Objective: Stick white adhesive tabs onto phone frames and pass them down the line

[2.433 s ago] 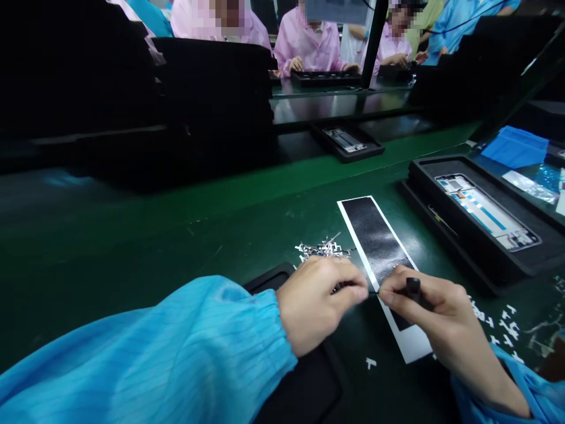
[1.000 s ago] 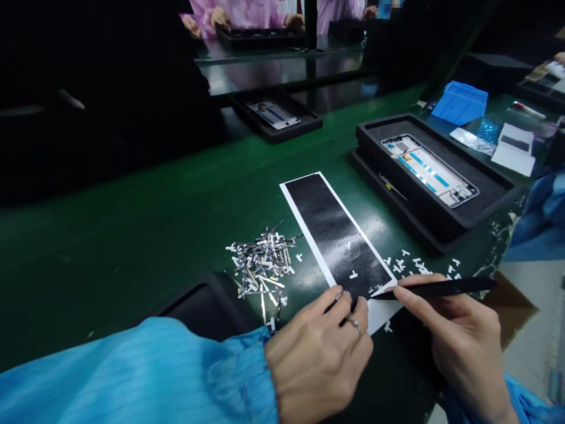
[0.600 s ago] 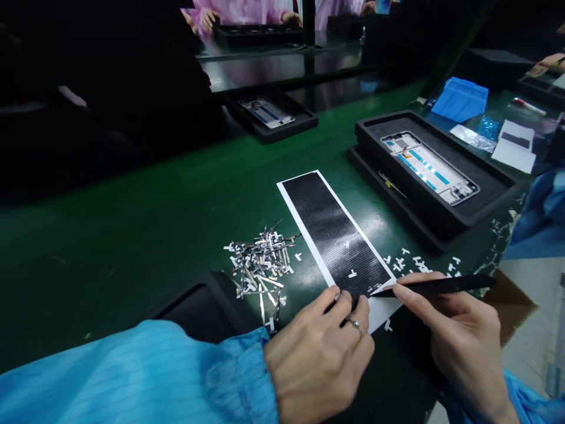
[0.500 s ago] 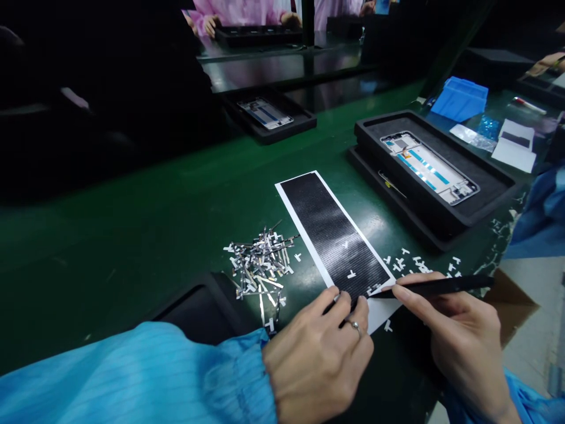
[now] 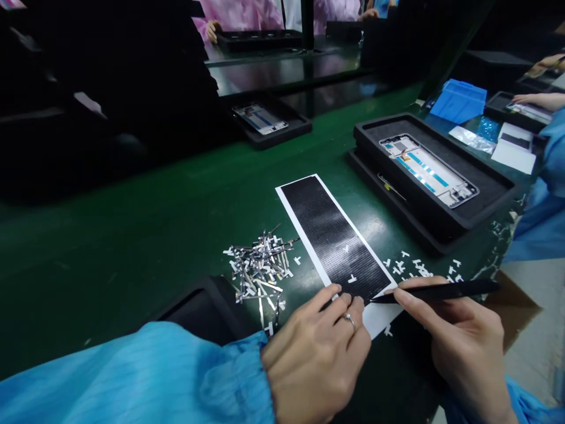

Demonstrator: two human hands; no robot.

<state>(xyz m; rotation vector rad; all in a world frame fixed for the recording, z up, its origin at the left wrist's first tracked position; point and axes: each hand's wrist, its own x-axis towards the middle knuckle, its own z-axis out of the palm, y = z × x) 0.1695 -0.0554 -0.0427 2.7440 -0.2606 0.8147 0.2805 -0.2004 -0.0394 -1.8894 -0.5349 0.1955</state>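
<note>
A white-bordered sheet with a black ribbed face (image 5: 324, 227) lies slanted on the table, with white T-shaped pieces (image 5: 352, 279) on it. My left hand (image 5: 322, 353), a ring on one finger, is closed over the sheet's near end. Its fingertips are bent together and hide what they hold; a thin dark bit shows beside them. In my right hand (image 5: 463, 330) is a pair of black tweezers (image 5: 436, 291), gripped between thumb and fingers. The tweezer tips point left and meet the sheet close to my left fingertips. Left of the sheet lies a pile of small metallic strips (image 5: 260, 265).
Stacked black foam trays (image 5: 489, 206) at right hold a phone frame (image 5: 428, 168). Another tray (image 5: 282, 138) with a frame stands farther back. White scraps (image 5: 415, 268) lie right of the sheet. A blue box (image 5: 459, 100) and a co-worker's hand (image 5: 538, 101) are at far right.
White pieces that lay by the tweezer tips no longer show there. The tips have shifted slightly toward me. A co-worker's hand with a tray has come into view at far right.
</note>
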